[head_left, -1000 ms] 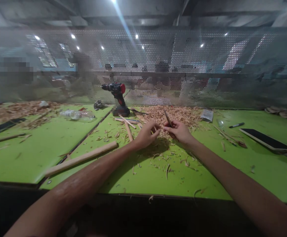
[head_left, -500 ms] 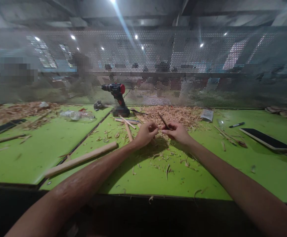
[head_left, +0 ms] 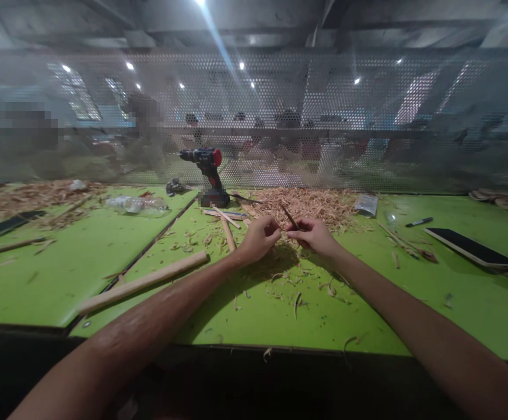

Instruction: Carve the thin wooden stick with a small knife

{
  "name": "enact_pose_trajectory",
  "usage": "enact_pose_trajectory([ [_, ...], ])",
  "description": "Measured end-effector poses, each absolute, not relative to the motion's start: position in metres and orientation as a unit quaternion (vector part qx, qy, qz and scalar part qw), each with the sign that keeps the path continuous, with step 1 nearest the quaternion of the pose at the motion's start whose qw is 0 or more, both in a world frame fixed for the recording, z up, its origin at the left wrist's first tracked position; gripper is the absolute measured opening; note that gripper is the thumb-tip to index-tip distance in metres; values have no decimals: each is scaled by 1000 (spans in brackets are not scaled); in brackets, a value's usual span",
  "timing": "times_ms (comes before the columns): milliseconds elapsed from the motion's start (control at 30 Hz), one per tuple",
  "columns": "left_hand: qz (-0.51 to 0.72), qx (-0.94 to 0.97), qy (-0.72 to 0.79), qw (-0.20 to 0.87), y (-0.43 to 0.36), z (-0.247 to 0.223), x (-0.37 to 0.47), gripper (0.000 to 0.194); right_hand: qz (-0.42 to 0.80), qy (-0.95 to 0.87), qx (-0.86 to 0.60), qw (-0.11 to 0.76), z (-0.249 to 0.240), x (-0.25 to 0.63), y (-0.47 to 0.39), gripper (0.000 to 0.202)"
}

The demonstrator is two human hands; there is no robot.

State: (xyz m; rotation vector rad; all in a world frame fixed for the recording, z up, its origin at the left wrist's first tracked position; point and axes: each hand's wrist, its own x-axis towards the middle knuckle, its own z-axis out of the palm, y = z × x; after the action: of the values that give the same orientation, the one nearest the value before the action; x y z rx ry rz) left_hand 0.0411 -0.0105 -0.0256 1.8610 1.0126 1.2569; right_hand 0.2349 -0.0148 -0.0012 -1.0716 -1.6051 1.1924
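Observation:
My left hand (head_left: 259, 238) is closed in a pinch above the green table, left of centre. Whatever its fingertips hold, if anything, is too small to make out. Facing it, my right hand (head_left: 314, 236) grips a thin dark stick-like tool (head_left: 289, 217), tilted up and to the left; its exact kind cannot be told. The fingertips of both hands almost meet. Behind them lies a heap of wood shavings (head_left: 310, 201), and loose curls of shaving (head_left: 297, 303) are scattered in front.
A cordless drill (head_left: 207, 175) stands behind my left hand. A wooden rod (head_left: 144, 283) lies left of my forearm. To the right are a tablet-like slab (head_left: 472, 247), a pen (head_left: 419, 221) and a small packet (head_left: 366, 205). A perforated screen (head_left: 254, 157) borders the table's back; a plastic bottle (head_left: 136, 204) lies left.

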Motion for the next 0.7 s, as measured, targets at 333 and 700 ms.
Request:
enact_pose_trajectory([
  [333, 432, 653, 377, 495, -3, -24, 37, 20, 489, -638, -413, 428, -1, 244, -9, 41],
  [700, 391, 685, 364, 495, -6, -18, 36, 31, 428, -668, -402, 456, 2, 243, -12, 33],
])
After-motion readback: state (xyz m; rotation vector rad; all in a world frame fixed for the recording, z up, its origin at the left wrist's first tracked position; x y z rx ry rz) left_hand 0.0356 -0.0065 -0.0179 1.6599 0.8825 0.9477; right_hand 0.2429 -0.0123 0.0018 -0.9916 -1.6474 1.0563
